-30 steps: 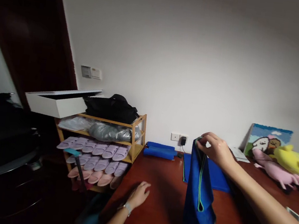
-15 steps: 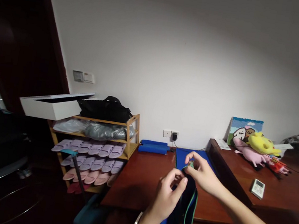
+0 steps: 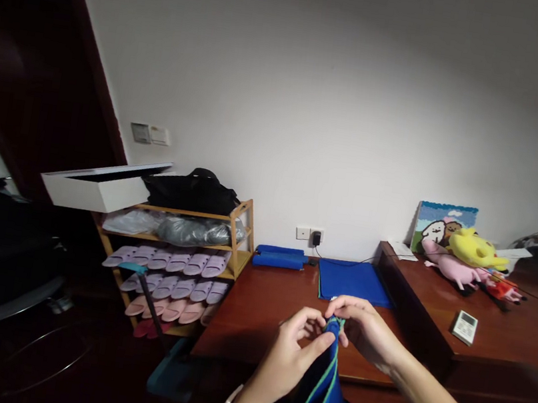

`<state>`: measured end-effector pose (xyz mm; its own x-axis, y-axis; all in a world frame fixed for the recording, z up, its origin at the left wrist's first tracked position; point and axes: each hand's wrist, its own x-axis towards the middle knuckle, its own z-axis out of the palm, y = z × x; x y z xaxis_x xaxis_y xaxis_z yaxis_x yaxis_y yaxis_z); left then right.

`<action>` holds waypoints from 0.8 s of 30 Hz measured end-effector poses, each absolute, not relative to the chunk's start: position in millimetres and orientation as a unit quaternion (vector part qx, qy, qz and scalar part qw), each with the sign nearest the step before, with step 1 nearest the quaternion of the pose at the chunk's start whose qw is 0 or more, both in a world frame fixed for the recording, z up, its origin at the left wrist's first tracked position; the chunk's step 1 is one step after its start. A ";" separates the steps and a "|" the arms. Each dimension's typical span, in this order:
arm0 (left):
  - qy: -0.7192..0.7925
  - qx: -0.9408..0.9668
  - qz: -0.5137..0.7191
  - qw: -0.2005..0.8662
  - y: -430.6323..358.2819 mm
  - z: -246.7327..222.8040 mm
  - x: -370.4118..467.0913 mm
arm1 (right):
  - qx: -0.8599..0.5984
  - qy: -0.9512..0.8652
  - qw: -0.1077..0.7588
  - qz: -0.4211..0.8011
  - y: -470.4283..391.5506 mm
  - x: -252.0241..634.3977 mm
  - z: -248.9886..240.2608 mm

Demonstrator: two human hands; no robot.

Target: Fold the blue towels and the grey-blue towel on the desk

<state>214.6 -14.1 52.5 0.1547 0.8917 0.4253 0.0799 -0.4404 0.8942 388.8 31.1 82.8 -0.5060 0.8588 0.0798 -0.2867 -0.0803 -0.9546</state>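
A blue cloth with green stitched edges (image 3: 328, 395) hangs down in folds in front of the table. My left hand (image 3: 295, 347), with a pale band at the wrist, pinches its gathered top from the left, thumb lying against the fabric. From the right, my right hand (image 3: 364, 327) grips the same bunched green-edged corner with curled fingers. Both hands nearly meet at this top point. The lower end of the cloth runs out of view. Behind the hands, a flat blue cloth (image 3: 355, 282) lies on the brown table (image 3: 263, 308).
A folded blue bundle (image 3: 279, 257) lies by the wall, near a plugged-in black adapter (image 3: 316, 238). Left stands a wooden rack (image 3: 240, 258) with slippers, a black bag (image 3: 194, 192) and a white box (image 3: 98, 193). Plush toys (image 3: 476, 253) and a white remote (image 3: 464, 327) rest on the right-hand cabinet.
My hands have come lower and closer together at the cloth's top. The hanging cloth has turned, showing more blue and two green edges. The view has shifted slightly.
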 end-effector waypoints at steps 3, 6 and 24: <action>0.370 0.675 0.521 0.369 -12.4 54.0 209.5 | -0.271 -0.549 0.422 0.668 30.1 392.8 78.3; 0.373 0.648 0.537 0.391 -8.2 52.1 194.0 | -0.296 -0.574 0.455 0.613 32.6 407.6 73.9; 0.503 0.344 0.767 0.202 0.7 77.5 5.1 | -0.472 -0.321 0.737 0.363 29.8 588.7 58.5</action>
